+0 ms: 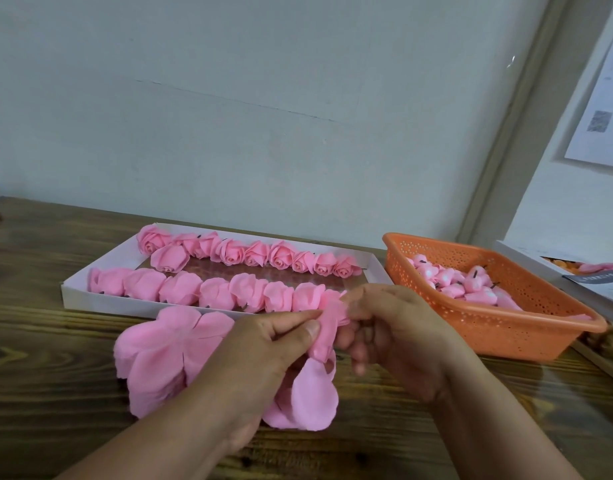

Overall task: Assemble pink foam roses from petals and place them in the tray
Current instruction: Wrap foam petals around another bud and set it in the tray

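A half-formed pink foam rose is held between both hands just in front of the tray. My left hand pinches its petal with thumb and forefinger. My right hand grips the rose from the right, fingers curled round it. Loose petals hang down from it. A stack of flat pink petal sheets lies on the table under my left hand. The white tray behind holds two rows of several pink roses.
An orange perforated basket with several pink rose buds stands at the right. A white box sits behind it at the far right. The wooden table runs up to a pale wall.
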The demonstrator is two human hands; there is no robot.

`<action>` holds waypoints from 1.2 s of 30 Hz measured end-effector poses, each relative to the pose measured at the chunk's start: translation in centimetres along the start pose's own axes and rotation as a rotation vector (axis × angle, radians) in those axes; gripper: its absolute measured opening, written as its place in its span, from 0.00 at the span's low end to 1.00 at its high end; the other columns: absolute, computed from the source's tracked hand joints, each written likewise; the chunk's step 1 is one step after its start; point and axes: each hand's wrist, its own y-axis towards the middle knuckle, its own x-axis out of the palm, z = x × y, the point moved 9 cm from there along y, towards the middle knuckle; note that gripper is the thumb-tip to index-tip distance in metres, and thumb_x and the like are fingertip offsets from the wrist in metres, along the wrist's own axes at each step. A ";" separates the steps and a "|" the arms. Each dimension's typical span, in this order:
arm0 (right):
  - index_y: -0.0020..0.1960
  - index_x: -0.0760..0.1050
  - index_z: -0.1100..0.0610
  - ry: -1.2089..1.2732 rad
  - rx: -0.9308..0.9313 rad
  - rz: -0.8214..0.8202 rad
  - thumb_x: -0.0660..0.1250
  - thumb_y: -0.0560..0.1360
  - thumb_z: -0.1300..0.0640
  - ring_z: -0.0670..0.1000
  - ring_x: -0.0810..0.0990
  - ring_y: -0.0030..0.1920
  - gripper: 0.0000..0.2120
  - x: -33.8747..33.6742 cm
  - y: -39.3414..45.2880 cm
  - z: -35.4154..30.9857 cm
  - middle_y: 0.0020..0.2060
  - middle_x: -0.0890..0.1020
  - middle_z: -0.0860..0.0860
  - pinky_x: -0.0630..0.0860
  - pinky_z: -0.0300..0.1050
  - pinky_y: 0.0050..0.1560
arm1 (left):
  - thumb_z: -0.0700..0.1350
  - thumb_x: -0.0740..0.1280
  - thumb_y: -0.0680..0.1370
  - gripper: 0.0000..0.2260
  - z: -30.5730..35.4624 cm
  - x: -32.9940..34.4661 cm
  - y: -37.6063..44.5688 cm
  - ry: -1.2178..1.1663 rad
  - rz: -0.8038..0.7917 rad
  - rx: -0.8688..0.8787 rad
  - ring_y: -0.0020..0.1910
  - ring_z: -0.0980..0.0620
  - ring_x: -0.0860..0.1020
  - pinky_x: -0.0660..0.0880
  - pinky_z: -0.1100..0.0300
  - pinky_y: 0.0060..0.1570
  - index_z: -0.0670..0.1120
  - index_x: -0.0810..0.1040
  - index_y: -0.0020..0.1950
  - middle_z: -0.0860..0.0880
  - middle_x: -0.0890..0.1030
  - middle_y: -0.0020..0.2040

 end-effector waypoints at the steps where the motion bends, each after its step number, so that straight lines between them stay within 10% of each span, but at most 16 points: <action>1: 0.35 0.77 0.64 0.015 0.000 -0.042 0.63 0.65 0.69 0.50 0.73 0.21 0.04 0.3 -0.1 -0.2 0.26 0.78 0.59 0.72 0.39 0.22 | 0.42 0.64 0.79 0.10 0.0 0.0 0.0 -0.014 -0.001 -0.005 0.53 0.42 0.82 0.75 0.43 0.60 0.47 0.85 0.51 0.45 0.86 0.47; 9: 0.40 0.75 0.64 -0.154 -0.062 0.067 0.67 0.69 0.73 0.49 0.72 0.19 0.06 -0.4 -0.3 -0.8 0.25 0.78 0.58 0.70 0.38 0.20 | 0.43 0.64 0.79 0.10 0.3 0.2 -0.2 -0.025 -0.023 -0.004 0.50 0.40 0.83 0.80 0.50 0.48 0.47 0.86 0.49 0.43 0.86 0.46; 18: 0.34 0.73 0.63 -0.343 -0.163 0.224 0.69 0.71 0.65 0.43 0.65 0.16 0.09 -0.9 -0.5 -1.7 0.18 0.72 0.50 0.60 0.33 0.17 | 0.52 0.68 0.72 0.12 0.4 1.0 -0.8 -0.063 -0.062 -0.049 0.53 0.35 0.80 0.71 0.27 0.54 0.47 0.85 0.48 0.35 0.82 0.53; 30: 0.33 0.75 0.63 -0.406 -0.229 0.339 0.69 0.74 0.61 0.42 0.67 0.20 0.11 -0.3 -0.7 -1.8 0.18 0.71 0.46 0.66 0.36 0.24 | 0.48 0.74 0.60 0.19 -0.1 1.0 -0.7 -0.235 -0.065 -0.138 0.57 0.34 0.79 0.66 0.31 0.63 0.45 0.85 0.49 0.37 0.83 0.53; 36: 0.41 0.78 0.56 -0.233 -0.287 0.344 0.66 0.76 0.59 0.45 0.68 0.20 0.06 -1.0 -1.1 -2.9 0.22 0.75 0.51 0.64 0.34 0.20 | 0.44 0.72 0.64 0.15 0.3 1.1 -0.6 -0.362 -0.101 -0.193 0.31 0.44 0.78 0.76 0.54 0.28 0.39 0.78 0.47 0.36 0.79 0.40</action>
